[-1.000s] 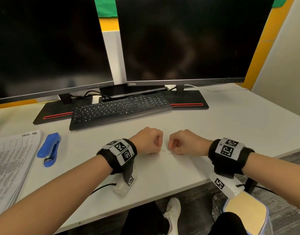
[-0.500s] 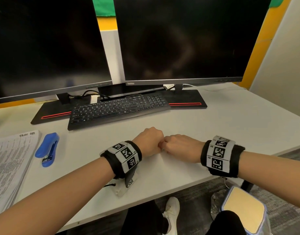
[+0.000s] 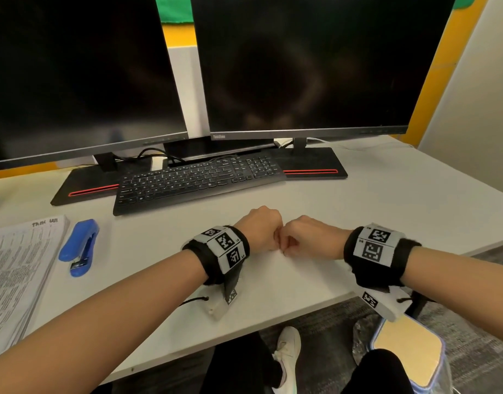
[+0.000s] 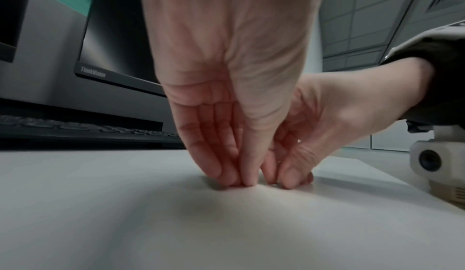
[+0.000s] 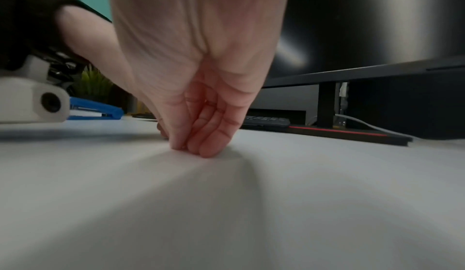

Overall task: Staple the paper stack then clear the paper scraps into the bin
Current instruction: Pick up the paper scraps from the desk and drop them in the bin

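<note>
resting on desk (image 3: 386, 211): left hand (image 3: 258, 230), right hand (image 3: 312, 237) touching | fingers bunched, fingertips down, can't tell what they pinch | stapler (image 3: 81, 245) beside paper stack (image 3: 20, 268)

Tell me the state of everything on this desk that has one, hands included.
Left hand: fingers curled, tips on the desk, knuckles against the other hand; whether it holds scraps cannot be told.
Right hand: the same.
Stapler: lying closed, untouched.
Paper stack: flat at the left edge.
Monitors: both dark.
Keyboard: unused.
</note>
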A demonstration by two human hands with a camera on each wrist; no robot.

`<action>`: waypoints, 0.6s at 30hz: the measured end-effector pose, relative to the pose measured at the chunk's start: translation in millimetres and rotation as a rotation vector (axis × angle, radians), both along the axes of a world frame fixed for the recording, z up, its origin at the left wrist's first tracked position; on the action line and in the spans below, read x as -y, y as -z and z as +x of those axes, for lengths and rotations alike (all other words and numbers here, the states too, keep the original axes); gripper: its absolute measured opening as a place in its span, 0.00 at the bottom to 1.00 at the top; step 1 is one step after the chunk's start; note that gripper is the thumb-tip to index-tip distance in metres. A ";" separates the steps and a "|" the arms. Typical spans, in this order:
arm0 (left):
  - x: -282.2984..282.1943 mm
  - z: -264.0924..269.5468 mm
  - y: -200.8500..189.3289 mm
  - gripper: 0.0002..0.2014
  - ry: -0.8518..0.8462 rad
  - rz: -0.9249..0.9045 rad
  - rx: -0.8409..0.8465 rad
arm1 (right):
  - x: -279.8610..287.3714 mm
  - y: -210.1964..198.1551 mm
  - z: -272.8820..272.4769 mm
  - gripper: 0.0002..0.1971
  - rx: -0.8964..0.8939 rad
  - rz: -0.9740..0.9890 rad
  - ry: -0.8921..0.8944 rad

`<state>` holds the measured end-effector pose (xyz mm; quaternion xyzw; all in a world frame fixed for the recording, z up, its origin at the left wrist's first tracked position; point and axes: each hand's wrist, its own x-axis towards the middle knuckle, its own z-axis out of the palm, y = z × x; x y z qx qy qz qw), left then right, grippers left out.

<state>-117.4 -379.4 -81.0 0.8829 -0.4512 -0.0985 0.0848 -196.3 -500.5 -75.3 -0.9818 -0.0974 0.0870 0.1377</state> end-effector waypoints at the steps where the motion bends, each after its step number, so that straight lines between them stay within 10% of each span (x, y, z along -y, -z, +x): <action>1: 1.6 0.9 -1.6 0.09 0.021 0.029 0.000 | 0.1 -1.2 -1.0 0.08 -0.006 0.020 0.006; 18: -9.5 21.6 -6.5 0.07 0.022 -0.018 -0.199 | -0.7 4.9 -1.9 0.10 -0.120 -0.127 0.039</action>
